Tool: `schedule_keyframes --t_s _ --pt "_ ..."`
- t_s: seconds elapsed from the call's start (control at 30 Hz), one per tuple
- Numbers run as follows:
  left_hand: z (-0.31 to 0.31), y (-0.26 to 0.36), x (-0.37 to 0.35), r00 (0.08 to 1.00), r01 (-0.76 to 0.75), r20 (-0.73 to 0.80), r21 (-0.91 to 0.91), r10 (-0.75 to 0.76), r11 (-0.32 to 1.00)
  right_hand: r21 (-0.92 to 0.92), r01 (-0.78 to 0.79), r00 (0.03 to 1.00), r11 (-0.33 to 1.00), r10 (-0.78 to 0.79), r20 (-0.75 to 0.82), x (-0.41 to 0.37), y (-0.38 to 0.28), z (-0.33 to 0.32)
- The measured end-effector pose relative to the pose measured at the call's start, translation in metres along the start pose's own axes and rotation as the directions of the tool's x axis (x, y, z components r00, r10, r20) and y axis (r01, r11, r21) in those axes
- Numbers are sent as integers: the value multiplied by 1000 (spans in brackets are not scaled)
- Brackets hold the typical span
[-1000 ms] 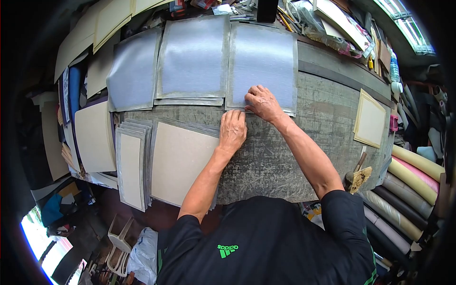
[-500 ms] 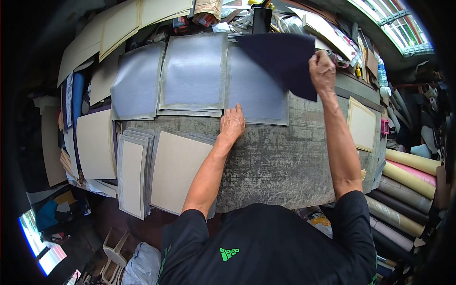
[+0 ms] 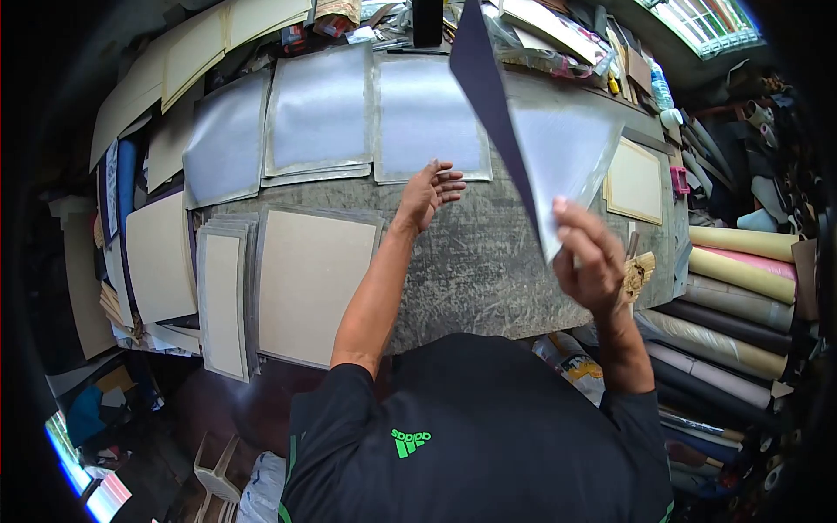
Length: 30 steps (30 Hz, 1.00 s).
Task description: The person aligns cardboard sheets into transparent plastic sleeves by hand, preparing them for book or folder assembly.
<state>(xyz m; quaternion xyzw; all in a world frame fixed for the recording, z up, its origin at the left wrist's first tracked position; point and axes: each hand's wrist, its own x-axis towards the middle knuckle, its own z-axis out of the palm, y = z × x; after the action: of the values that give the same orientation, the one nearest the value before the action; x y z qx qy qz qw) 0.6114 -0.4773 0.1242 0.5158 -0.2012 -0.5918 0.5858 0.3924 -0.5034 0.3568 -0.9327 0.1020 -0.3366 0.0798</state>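
My right hand (image 3: pixel 593 261) pinches the lower corner of a flexible sheet (image 3: pixel 565 152), dark purple on one face and glossy grey on the other. The sheet hangs folded in the air, right of the panels. My left hand (image 3: pixel 427 196) hovers with fingers apart over the worktable, just below a grey shiny panel (image 3: pixel 427 113). Left of that panel lie another grey panel (image 3: pixel 318 109) on a small stack and a third, slightly curled one (image 3: pixel 225 139). Nearer me are beige boards with grey borders (image 3: pixel 316 279), stacked beside a narrower stack (image 3: pixel 221 292).
Scuffed worktable (image 3: pixel 471 270) lies before me. Cream-bordered boards (image 3: pixel 634 179) sit at its right, near a pale block (image 3: pixel 638 275). Rolls of material (image 3: pixel 741 266) are piled beyond the right edge. Tools and scraps clutter the back. A plastic chair (image 3: pixel 218 471) stands lower left.
My right hand has drawn the sheet off the rightmost grey panel, toward me, turning its glossy face into view. My left hand has lifted from that panel and opened. The view has shifted.
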Motion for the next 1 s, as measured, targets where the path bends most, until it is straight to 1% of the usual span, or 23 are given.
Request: schedule_keyframes --t_s 0.03,0.07,0.1,0.13,0.17,0.2,0.23,0.27,0.3,0.37,0.4,0.43,0.47,0.53,0.6,0.63,0.7,0.8,0.83,0.87,0.9,0.97,1.0 --pt "2 -14 -15 993 114 77 -361 -92 926 73 -92 992 993 85 88 -41 -11 -3" --pt "3 -26 -30 973 230 180 -661 -146 715 139 -185 971 973 159 181 -85 -18 -4" --pt "5 -36 -45 970 237 145 -728 -194 643 165 -320 924 933 268 273 -132 -21 -2" --pt "-2 -63 -49 987 159 101 -749 -127 643 179 -451 856 874 367 365 -179 -20 1" --pt "-8 -78 -61 989 146 92 -681 -114 717 186 -454 855 871 368 364 -224 -15 5" --pt "-13 -91 -75 991 135 85 -607 -105 783 -3 -530 763 848 479 433 -268 -11 7" --pt "-21 -106 -86 978 209 117 -635 -175 744 -194 -572 657 797 587 473 -300 -8 11" --pt "-26 -115 -95 960 276 149 -659 -238 700 -183 -575 660 797 585 472 -319 -3 17" --pt "-19 -105 -108 962 266 122 -623 -245 736 -152 -680 631 717 678 376 -334 3 24" --pt "-6 -96 -126 968 205 -18 -513 -249 833 -74 -820 540 568 809 232 -345 6 31" --pt "-2 -94 -132 963 181 -101 -444 -249 878 -75 -815 550 574 808 212 -340 7 37" --pt "-1 -91 -140 958 184 -206 -94 -200 978 -86 -813 555 576 810 190 -334 7 41" --pt "1 -91 -147 956 185 -272 263 -111 947 -44 -801 581 597 793 182 -333 9 48" --pt "-5 -106 -154 920 231 -385 381 -73 895 9 -768 630 640 753 191 -328 12 54" --pt "-3 -118 -163 895 200 -443 277 -60 940 -6 -764 632 646 750 194 -315 21 46" --pt "4 -125 -167 899 194 -434 284 -54 939 26 -758 643 652 741 192 -310 30 41" --pt "15 -137 -172 888 2 -457 108 48 994 48 -747 661 663 731 169 -302 58 29" --pt "46 -152 -162 868 -37 -493 63 63 997 -113 -735 654 668 743 142 -300 136 11" --pt "56 -149 -159 853 -49 -515 74 80 996 -194 -719 653 668 744 140 -302 167 6" --pt "56 -146 -159 852 -45 -519 71 76 996 -261 -721 617 642 766 181 -296 197 -6" --pt "51 -142 -159 843 -23 -530 141 95 990 -328 -715 577 618 786 222 -291 224 -19" --pt "54 -122 -164 825 41 -552 275 123 960 -439 -666 550 604 794 258 -290 275 -33" --pt "37 -125 -165 830 90 -544 345 121 934 -436 -659 555 612 788 268 -289 292 -37"
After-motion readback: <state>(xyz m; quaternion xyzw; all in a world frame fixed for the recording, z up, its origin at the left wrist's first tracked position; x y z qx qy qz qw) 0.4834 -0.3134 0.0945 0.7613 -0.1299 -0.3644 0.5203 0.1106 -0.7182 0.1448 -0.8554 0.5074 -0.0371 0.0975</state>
